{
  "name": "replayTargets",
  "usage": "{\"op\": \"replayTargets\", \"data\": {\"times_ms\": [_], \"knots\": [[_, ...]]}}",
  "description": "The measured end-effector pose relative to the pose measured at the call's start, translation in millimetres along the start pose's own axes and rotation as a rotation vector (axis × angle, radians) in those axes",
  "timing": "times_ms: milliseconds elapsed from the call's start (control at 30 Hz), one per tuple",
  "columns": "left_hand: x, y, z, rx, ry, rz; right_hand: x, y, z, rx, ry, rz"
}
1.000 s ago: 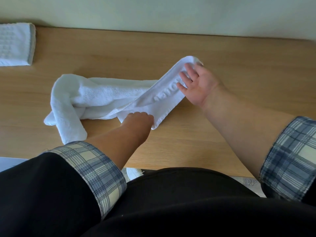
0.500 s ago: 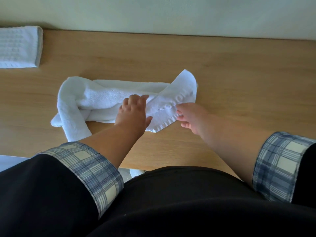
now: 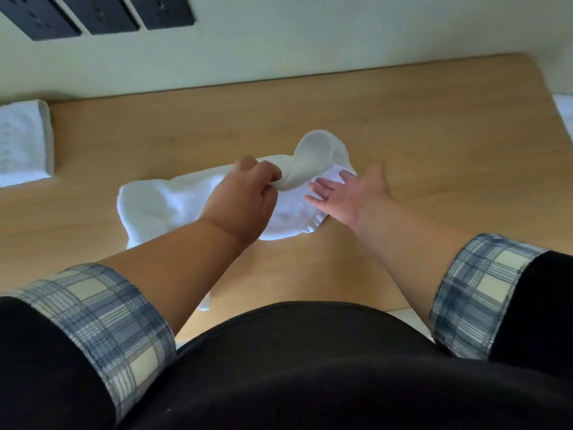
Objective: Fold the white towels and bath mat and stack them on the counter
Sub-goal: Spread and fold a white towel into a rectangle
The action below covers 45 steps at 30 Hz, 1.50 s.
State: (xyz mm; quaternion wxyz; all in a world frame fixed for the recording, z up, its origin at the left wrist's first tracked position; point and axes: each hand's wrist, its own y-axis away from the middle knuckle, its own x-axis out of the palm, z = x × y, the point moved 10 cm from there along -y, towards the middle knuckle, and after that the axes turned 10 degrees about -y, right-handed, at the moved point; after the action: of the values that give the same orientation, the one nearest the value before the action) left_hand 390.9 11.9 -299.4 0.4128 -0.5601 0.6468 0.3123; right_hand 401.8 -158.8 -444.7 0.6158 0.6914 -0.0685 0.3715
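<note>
A crumpled white towel lies in the middle of the wooden counter. My left hand is closed on a fold of it and lifts that part into a raised loop. My right hand lies flat, palm up and fingers spread, on the towel's right end. A small piece of white cloth shows under my left forearm near the counter's front edge. A folded white towel rests at the counter's far left.
The pale wall behind the counter carries black socket plates at the top left. Another white item sits past the counter's right edge. Bare wood extends to the right of the towel. My dark top with plaid cuffs fills the foreground.
My left hand has gone from pressing flat on the towel to gripping and lifting a fold. My right hand has opened palm up on the right end. The view has tilted upward.
</note>
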Motion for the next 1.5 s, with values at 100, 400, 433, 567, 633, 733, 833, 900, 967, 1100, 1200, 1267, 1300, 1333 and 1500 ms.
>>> {"op": "replayTargets", "data": {"times_ms": [100, 400, 433, 567, 633, 733, 833, 900, 967, 1100, 1200, 1267, 1300, 1333, 1500], "knots": [[-1, 18, -22, 0.266, -0.105, 0.130, 18, 2, 12, -0.031, 0.027, -0.048], [55, 58, -45, 0.524, -0.205, 0.494, 91, 27, 27, -0.256, 0.571, 0.173], [62, 57, -44, 0.494, -0.204, 0.536, 97, 29, 33, -0.272, 0.561, 0.222], [99, 60, -39, 0.344, -0.211, 0.699, 80, 25, 49, -0.223, 0.623, 0.197], [118, 62, -42, 0.293, -0.206, 0.756, 42, 16, 66, -0.224, 0.725, -0.016], [147, 65, -48, 0.282, -0.236, 0.817, -18, 7, 83, -0.167, 0.972, -0.238], [171, 69, -50, 0.260, -0.273, 0.897, -47, 4, 92, -0.129, 1.138, -0.300], [182, 68, -49, 0.227, -0.311, 0.934, -51, 1, 101, -0.157, 1.233, -0.307], [190, 67, -49, 0.201, -0.344, 0.961, -49, -1, 116, -0.267, 1.322, -0.333], [197, 63, -57, 0.171, -0.350, 0.958, -33, 17, 167, -0.616, 1.602, -0.466], [198, 62, -58, 0.124, -0.320, 0.974, -27, 24, 178, -0.683, 1.910, -0.599], [190, 63, -56, 0.091, -0.293, 0.946, -3, 28, 158, -0.784, 2.138, -0.551], [184, 63, -54, 0.070, -0.272, 0.905, 13, 28, 136, -0.844, 2.213, -0.424], [175, 61, -50, 0.040, -0.245, 0.850, 28, 26, 109, -0.868, 2.263, -0.264], [105, 65, 6, -0.231, -0.118, 0.474, 73, 19, -49, -0.677, 2.403, 0.452]]}}
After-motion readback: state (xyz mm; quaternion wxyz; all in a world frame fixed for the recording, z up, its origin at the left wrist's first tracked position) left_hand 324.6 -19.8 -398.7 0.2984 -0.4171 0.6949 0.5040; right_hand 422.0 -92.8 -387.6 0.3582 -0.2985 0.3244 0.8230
